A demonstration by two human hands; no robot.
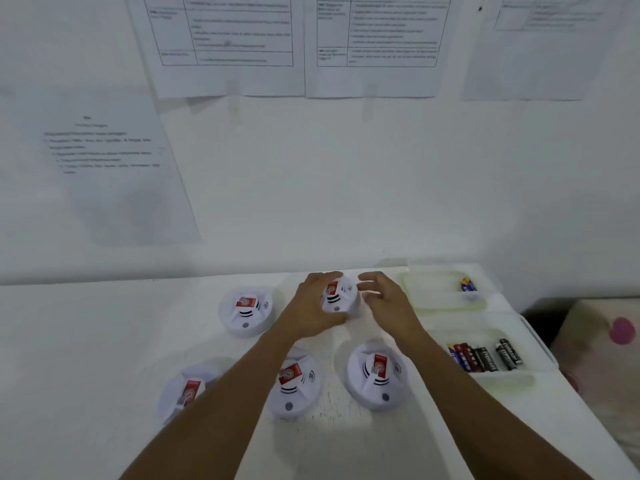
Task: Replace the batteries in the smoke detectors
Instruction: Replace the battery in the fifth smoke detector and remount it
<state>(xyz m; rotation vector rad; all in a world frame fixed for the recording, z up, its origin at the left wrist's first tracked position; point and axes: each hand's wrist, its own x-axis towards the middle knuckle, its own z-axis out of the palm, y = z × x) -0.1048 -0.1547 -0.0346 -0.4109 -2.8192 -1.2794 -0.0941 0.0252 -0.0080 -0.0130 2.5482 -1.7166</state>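
Smoke detectors, white, round: five, all on or over the white table (104, 341).
- One at the far left (246, 310), lying flat.
- Three in a near row: left (183, 393), partly hidden by the left forearm; middle (294, 382); right (377, 375).
- One held detector (337, 296) at the far middle, tilted, with the left hand (311, 306) wrapped round its left side, fingers curled over its edge.

Right hand (384, 299): just beside the held detector on its right, fingers spread and slightly bent, gripping nothing. Whether the fingertips touch the casing cannot be told.

Labels: each detector carries one red sticker with a round pale emblem, black vent slots and a small sound-wave mark. The sticker writing is too blurred to read.

Trays, pale plastic: two, at the table's right edge.
- Far tray (433, 299): what look like two blue-and-yellow batteries (467, 285) in its far right corner.
- Near tray (540, 355): a row of mixed cells (485, 356), blue-red, red and black. The exact count is unclear and the brand lettering is unreadable.

Printed sheets (228, 46) on the wall: four, two of them with tables. Their text is illegible.

Pink object (623, 330): one, off the table to the right.
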